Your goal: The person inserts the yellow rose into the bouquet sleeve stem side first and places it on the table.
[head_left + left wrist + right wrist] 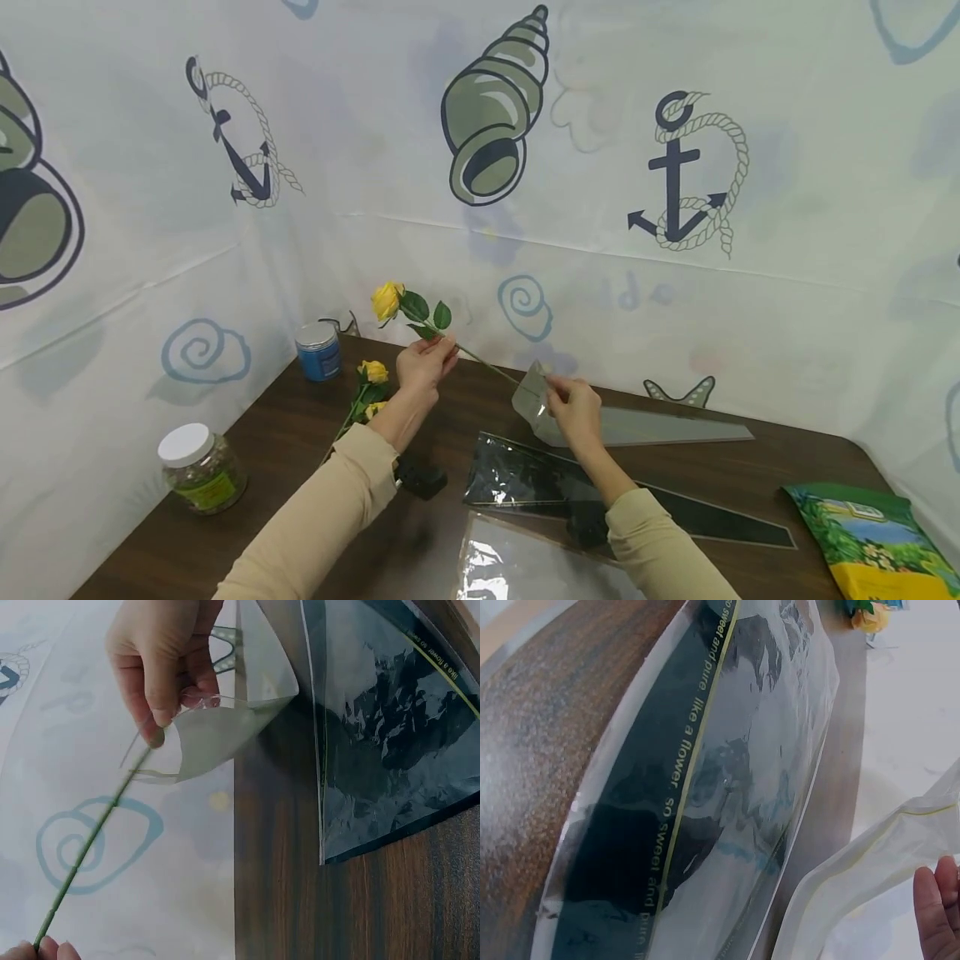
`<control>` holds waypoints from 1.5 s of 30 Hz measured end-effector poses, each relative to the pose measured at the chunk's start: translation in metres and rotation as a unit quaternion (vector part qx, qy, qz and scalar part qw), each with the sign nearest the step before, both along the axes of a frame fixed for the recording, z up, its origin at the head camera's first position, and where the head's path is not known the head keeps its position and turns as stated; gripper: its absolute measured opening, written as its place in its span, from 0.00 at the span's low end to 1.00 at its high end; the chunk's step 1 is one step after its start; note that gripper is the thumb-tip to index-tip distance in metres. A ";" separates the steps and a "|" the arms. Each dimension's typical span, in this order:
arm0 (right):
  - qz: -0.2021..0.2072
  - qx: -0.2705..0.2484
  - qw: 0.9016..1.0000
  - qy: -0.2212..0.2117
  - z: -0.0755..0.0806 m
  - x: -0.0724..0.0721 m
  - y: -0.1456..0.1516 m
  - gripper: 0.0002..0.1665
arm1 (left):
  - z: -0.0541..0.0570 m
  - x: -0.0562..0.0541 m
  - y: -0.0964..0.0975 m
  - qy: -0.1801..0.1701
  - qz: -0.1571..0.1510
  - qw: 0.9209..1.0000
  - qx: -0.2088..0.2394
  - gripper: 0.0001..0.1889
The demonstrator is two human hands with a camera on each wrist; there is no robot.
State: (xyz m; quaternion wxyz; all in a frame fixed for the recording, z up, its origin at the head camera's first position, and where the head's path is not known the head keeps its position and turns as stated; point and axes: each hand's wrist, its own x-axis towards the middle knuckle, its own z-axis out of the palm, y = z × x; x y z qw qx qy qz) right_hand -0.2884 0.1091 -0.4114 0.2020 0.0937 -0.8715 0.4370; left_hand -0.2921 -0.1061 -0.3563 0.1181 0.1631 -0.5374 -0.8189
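"What are you seeing from the rig?"

"From a distance, I am watching a person's left hand (422, 362) pinching the green stem (486, 364) of a yellow rose (387, 301), the bloom tilting up toward the far left above a dark wood-grain table (720, 471)."

"And the right hand (576, 410)?"

"It is pinching the mouth of a pale translucent flower sleeve (531, 406), right of the rose. The stem's lower end is meeting that mouth by the fingertips; whether it is reaching inside, I cannot tell."

"What is lying around them?"

"Nearer, a dark flower sleeve (517, 475) is lying beneath the right forearm, showing yellow lettering, 'so sweet and pure like a flower.' More yellow roses (373, 372) are resting left of the left forearm. A white-lidded jar (202, 471) is standing at left, a blue tub (318, 354) farther off, and a green-and-yellow packet (873, 533) is lying near right."
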 end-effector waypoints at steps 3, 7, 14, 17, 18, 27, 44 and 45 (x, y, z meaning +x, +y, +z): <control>0.005 -0.003 1.000 0.003 0.000 0.001 -0.002 0.13 | -0.003 -0.002 0.001 0.017 0.014 1.000 -0.011 0.13; 0.010 -0.005 1.000 0.004 -0.001 0.001 -0.004 0.12 | -0.004 -0.001 0.007 0.040 0.033 0.998 -0.044 0.11; 0.007 -0.009 1.000 -0.002 -0.001 0.000 -0.005 0.11 | -0.007 0.001 0.016 0.070 0.058 0.992 -0.083 0.11; 0.002 0.001 1.000 0.004 0.000 0.001 -0.006 0.11 | -0.009 0.000 0.018 0.085 0.065 0.990 -0.095 0.10; 0.002 0.005 1.000 0.006 0.000 0.002 -0.006 0.11 | -0.009 0.000 0.018 0.090 0.069 0.988 -0.100 0.10; 0.014 -0.001 1.000 -0.004 0.005 0.004 -0.009 0.12 | -0.015 0.002 0.016 0.106 0.091 0.977 -0.159 0.09; 0.033 -0.025 0.999 -0.014 0.014 0.010 -0.023 0.12 | -0.039 0.009 0.037 0.093 0.074 0.951 -0.285 0.09; 0.035 -0.027 0.999 -0.010 0.014 0.010 -0.025 0.12 | -0.040 0.011 0.039 0.090 0.075 0.948 -0.297 0.09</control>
